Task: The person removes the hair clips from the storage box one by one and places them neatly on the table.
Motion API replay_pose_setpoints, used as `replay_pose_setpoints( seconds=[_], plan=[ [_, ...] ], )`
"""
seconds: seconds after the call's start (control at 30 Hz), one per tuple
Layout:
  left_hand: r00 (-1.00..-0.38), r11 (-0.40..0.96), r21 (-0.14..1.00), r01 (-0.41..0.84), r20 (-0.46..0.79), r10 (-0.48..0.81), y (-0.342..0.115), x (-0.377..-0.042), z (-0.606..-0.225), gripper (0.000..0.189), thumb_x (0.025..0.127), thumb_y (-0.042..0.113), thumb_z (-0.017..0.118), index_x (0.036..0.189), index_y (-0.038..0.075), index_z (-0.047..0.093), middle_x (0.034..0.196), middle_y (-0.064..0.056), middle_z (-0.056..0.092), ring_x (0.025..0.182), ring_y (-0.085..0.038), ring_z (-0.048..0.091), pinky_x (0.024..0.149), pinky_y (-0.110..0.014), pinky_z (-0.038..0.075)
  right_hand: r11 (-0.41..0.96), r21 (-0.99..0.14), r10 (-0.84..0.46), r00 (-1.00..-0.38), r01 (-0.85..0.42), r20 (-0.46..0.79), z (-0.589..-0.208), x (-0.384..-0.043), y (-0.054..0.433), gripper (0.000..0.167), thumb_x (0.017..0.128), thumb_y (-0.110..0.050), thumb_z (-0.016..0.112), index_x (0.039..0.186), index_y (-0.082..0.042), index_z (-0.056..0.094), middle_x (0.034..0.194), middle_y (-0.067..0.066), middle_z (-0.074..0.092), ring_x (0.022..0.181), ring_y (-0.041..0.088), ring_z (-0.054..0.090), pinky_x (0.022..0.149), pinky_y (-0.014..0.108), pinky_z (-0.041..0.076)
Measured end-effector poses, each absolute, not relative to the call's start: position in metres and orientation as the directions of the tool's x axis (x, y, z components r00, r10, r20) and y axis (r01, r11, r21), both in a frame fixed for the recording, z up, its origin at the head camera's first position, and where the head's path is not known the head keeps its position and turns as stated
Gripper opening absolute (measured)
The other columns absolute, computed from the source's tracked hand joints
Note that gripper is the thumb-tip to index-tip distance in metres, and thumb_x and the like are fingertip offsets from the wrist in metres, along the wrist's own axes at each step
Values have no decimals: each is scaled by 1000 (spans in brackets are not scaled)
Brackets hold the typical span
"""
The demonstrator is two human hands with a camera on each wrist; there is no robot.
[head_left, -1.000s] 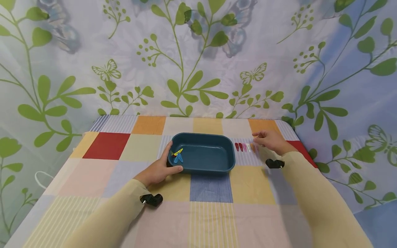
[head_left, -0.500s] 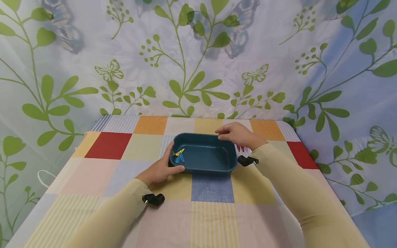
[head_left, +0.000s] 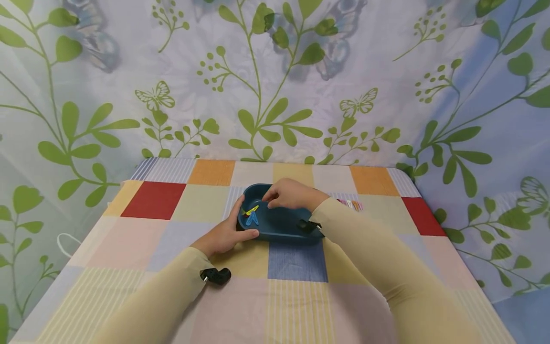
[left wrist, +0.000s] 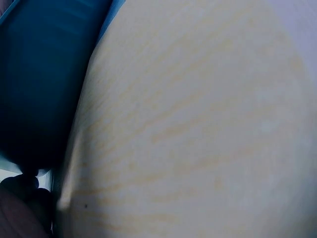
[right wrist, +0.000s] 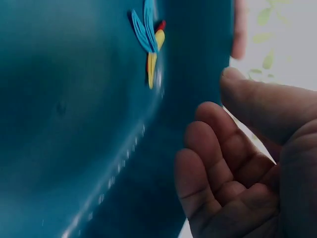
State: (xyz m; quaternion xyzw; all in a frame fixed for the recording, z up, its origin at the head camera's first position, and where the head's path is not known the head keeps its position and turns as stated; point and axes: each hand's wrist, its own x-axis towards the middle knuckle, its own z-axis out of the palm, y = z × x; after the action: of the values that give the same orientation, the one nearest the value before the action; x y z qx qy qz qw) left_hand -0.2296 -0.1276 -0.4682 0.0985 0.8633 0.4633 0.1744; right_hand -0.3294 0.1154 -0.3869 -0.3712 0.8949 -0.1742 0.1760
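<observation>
Tray (head_left: 275, 235), one: dark blue-green, oblong, round-cornered, upright on the worktop (head_left: 296, 306). Looks like smooth, stiff plastic; probably light and apt to slide on cloth. Best held by the rim or at a corner, thumb and fingers on adjoining walls.

Left hand (head_left: 225, 234): holds the near-left corner of the tray, thumb along the near side, fingers along the left end.

Right hand (head_left: 292, 193): over the inside of the tray, fingers bent, thumb close to them. Whether the thumb and a hidden finger meet, or hold anything, cannot be told.

Blue clip (right wrist: 149, 29): on the tray floor, towards the left end; V-shaped, either one sprung apart or two laid together, cannot tell.

Yellow clip (right wrist: 151, 72): touching the blue, with a red piece (right wrist: 161, 26) just beside it, partly covered.

Row of clips (head_left: 352, 204): on the worktop, right of the tray, pink, white and orange among them; part hidden by the right sleeve (head_left: 365, 243). All clips look small, thin and very light, likely stiff with a little spring, perhaps slick. Best pinched across the sides at mid-length; hard to lift when flat, easily nudged out of line.

Patchwork cloth (head_left: 154, 200), one: spread over the worktop; soft, likely to ruck if the tray drags.
</observation>
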Motion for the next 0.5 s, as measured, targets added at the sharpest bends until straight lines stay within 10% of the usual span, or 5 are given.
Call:
replay_pose_setpoints(
  seconds=[0.5],
  plan=[
    [-922,539,842,2,-208,327,-129,-233,-473,114,92,57,76,165,49,-12,174,-18,23,144,-40,47,119,-62,36,624,-400,-781,-553,-672,-290,-419,-344,80,33,95,-28,80,124,-11,79,113,1,80,99,10,72,93,30,58]
  ],
)
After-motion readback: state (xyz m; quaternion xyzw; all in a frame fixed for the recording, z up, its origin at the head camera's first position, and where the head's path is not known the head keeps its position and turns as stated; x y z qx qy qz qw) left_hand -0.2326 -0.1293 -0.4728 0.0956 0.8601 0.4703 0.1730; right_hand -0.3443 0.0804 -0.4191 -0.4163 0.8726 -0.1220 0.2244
